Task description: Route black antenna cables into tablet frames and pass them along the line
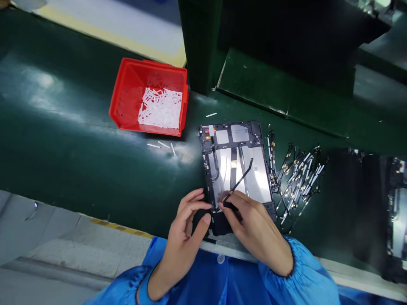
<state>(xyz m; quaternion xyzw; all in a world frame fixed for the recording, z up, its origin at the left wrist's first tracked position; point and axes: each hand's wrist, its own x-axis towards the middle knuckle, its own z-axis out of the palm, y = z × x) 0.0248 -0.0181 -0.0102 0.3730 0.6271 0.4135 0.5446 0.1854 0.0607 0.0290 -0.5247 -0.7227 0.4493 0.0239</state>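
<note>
An opened tablet chassis (235,169), black with silvery battery panels, lies on the green bench before me. My right hand (254,224) reaches over its lower part and pinches a thin black flex cable (242,178), whose bent free end points up and away over the battery. At the lower left edge of the chassis is my left hand (189,226), its fingers apart and the fingertips touching or nearly touching the frame. Right of the chassis sits a loose heap of similar flex cables (299,173) with white and gold patches.
A red bin (127,99) of white strips stands to the upper left. A few loose strips (163,144) lie below it, and one strip (211,115) near the chassis. A green ledge (254,84) runs behind. More dark tablet parts (397,216) are at far right.
</note>
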